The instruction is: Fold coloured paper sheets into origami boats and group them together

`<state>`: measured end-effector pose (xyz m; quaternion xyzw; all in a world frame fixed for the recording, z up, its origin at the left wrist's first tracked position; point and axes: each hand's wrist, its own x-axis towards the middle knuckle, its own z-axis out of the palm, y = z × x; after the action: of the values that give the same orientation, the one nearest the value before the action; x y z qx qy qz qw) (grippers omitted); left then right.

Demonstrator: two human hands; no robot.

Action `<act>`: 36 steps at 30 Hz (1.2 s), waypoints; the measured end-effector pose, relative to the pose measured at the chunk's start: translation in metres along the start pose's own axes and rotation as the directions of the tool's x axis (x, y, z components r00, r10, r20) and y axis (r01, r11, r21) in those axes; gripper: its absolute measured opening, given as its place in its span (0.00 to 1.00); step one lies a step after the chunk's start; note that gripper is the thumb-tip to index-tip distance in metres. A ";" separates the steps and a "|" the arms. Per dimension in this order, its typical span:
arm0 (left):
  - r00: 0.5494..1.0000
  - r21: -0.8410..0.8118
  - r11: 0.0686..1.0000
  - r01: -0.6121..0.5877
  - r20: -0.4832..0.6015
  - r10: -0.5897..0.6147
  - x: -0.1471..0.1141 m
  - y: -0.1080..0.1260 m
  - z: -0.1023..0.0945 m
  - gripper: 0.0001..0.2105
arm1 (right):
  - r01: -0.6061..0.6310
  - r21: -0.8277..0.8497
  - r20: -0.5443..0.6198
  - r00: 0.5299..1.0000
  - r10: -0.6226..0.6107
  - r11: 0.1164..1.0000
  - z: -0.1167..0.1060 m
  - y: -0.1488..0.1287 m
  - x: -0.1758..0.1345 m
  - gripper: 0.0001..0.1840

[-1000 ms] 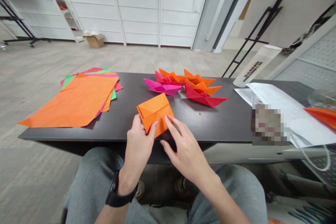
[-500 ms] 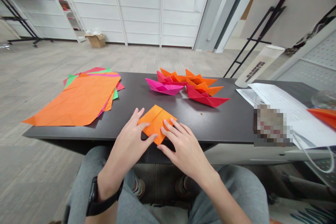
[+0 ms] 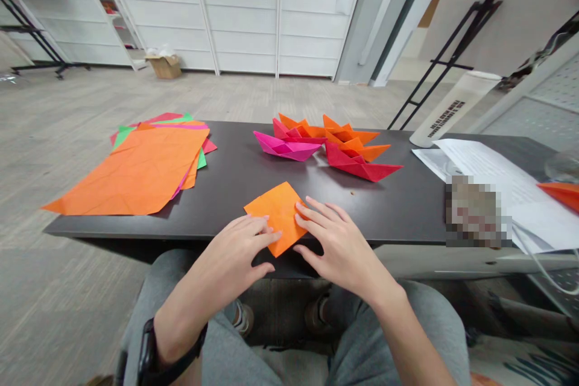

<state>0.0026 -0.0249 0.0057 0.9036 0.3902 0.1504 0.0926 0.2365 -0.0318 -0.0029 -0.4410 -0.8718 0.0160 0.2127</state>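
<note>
A small orange square of folded paper [image 3: 282, 200] lies flat at the desk's near edge, one corner pointing towards me. My left hand [image 3: 236, 253] rests on its lower left side, fingers stretched over the paper and thumb held apart below. On its right edge lie the spread fingertips of my right hand [image 3: 338, 244], with the thumb near the lower right edge. Both hands are open and press on the sheet without gripping it. Beyond them stand several folded paper boats, among them a magenta boat [image 3: 288, 148], a red boat [image 3: 362, 166] and an orange boat [image 3: 366, 149].
A loose stack of coloured paper [image 3: 149, 169], orange on top, lies on the left of the dark desk [image 3: 226, 184]. To the right are printed sheets [image 3: 488, 175], a white cylinder [image 3: 455, 110] with lettering, a blurred-out item [image 3: 474, 212] and another orange folded piece [image 3: 561, 194].
The orange paper has turned slightly and shifted a little right in view. My left hand has slid down and right, its fingers now flatter over the paper. My right hand has moved right.
</note>
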 end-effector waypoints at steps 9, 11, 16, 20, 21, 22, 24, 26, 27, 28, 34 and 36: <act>0.991 -0.070 0.996 -0.063 -0.118 0.055 0.006 -0.026 0.009 0.14 | 0.055 0.077 -0.071 0.996 -0.049 0.995 0.006 0.013 -0.001 0.08; 0.989 -0.085 0.993 -0.087 -0.125 0.076 0.007 -0.026 0.007 0.12 | 0.050 0.112 -0.084 0.996 -0.041 0.992 0.006 0.013 0.000 0.08; 0.981 -0.135 0.991 0.025 -0.188 -0.051 0.012 -0.022 0.005 0.09 | -0.023 0.229 -0.141 0.988 0.056 0.973 0.008 0.014 0.001 0.07; 0.958 -0.230 0.968 0.102 -0.239 -0.158 0.019 -0.020 0.010 0.07 | -0.106 0.264 -0.206 0.965 0.163 0.959 0.014 0.014 0.001 0.08; 0.953 -0.248 0.962 0.114 -0.247 -0.177 0.020 -0.020 0.011 0.07 | -0.139 0.269 -0.217 0.955 0.200 0.953 0.016 0.014 0.001 0.08; 0.948 -0.262 0.957 0.124 -0.254 -0.192 0.021 -0.019 0.012 0.06 | -0.176 0.275 -0.224 0.944 0.241 0.945 0.017 0.015 0.001 0.08; 0.941 -0.282 0.950 0.134 -0.263 -0.211 0.023 -0.018 0.014 0.05 | -0.230 0.289 -0.238 0.923 0.302 0.929 0.020 0.016 0.002 0.13; 0.936 -0.296 0.945 0.139 -0.273 -0.223 0.025 -0.018 0.016 0.07 | -0.228 0.292 -0.243 0.921 0.303 0.929 0.020 0.016 0.002 0.16; 0.933 -0.299 0.944 0.140 -0.279 -0.226 0.026 -0.018 0.017 0.08 | -0.209 0.285 -0.243 0.929 0.281 0.936 0.021 0.017 0.003 0.16; 0.931 -0.296 0.945 0.138 -0.288 -0.226 0.027 -0.018 0.018 0.08 | -0.186 0.271 -0.240 0.937 0.253 0.945 0.021 0.017 0.003 0.15; 0.930 -0.152 0.988 0.032 -0.358 -0.085 0.030 -0.016 0.022 0.06 | -0.141 0.139 -0.240 0.956 0.171 0.980 0.023 0.014 0.004 0.14; 0.937 -0.117 0.993 0.002 -0.346 -0.043 0.030 -0.015 0.023 0.08 | -0.128 0.115 -0.236 0.960 0.152 0.985 0.023 0.014 0.004 0.14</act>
<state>0.0201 0.0058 -0.0145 0.8514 0.4015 0.3290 0.0755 0.2362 -0.0167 -0.0257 -0.4893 -0.8038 0.0196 0.3379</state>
